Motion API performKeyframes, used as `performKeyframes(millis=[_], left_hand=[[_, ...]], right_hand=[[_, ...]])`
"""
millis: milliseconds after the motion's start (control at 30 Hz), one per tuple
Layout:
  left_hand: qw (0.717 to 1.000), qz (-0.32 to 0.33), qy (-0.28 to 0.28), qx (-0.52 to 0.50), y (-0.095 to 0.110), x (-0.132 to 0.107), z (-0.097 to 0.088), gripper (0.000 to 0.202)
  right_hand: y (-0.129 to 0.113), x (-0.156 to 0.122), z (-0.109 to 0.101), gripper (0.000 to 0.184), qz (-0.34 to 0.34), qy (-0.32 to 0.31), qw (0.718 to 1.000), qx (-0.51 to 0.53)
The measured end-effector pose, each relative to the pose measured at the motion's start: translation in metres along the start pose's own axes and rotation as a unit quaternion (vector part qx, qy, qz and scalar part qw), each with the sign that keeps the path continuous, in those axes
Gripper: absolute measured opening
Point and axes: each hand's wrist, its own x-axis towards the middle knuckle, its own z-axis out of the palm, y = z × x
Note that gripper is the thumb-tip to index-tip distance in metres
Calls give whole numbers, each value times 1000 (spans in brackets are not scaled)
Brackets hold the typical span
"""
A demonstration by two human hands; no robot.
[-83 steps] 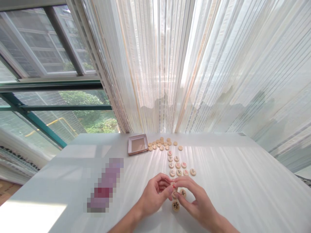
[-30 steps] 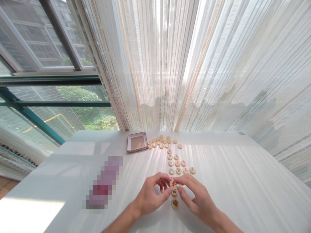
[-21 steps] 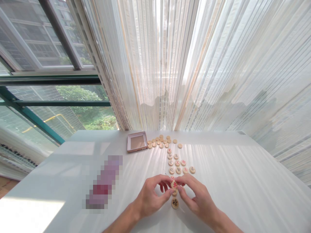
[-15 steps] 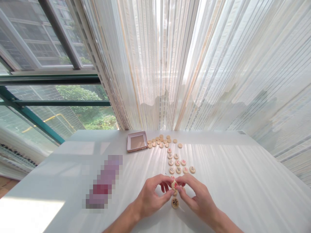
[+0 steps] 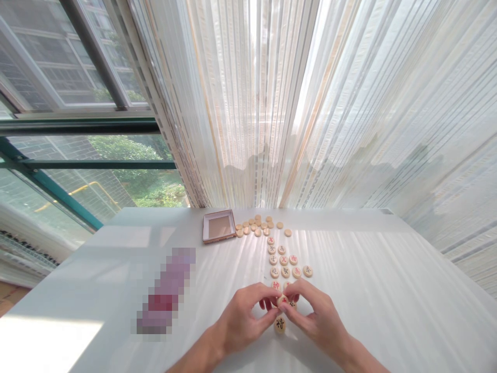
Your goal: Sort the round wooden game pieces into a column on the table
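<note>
A round wooden Chinese chess piece with a red character (image 5: 283, 300) is between the fingertips of my left hand (image 5: 250, 311) and my right hand (image 5: 316, 309). Both hands have thumb and forefinger closed at its edges. Just in front of me lies a piece with a black character (image 5: 280, 324). Partly behind my right fingers is another black-marked piece (image 5: 292, 306). Beyond the fingertips sits a red-marked piece (image 5: 276, 286), with one more beside it mostly covered. Farther off, black and red pieces (image 5: 285, 272) lie face up in short rows of differing lengths.
Several pieces (image 5: 257, 232) with no characters visible are scattered at the table's back, beside an open shallow box (image 5: 218, 226). A pixelated purple item (image 5: 166, 292) rests on the left of the white table (image 5: 388, 311). String curtains (image 5: 252, 103) hang behind.
The held piece has shifted slightly right and its character is now partly covered by fingers. More of the red-marked piece beyond my fingers and the black-marked one behind them shows.
</note>
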Motion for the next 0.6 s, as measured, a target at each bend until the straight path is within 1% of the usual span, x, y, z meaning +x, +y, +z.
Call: performKeyframes(millis=[200, 433, 600], left_hand=[[1000, 18, -4, 20, 0, 1, 0, 19], [1000, 9, -15, 22, -2, 0, 0, 24], [1000, -2, -9, 10, -4, 1, -1, 25]], right_hand=[[1, -1, 2, 15, -3, 9, 1000, 1], [1, 0, 2, 19, 6, 1, 1000, 8], [-2, 1, 2, 17, 12, -10, 1000, 7]])
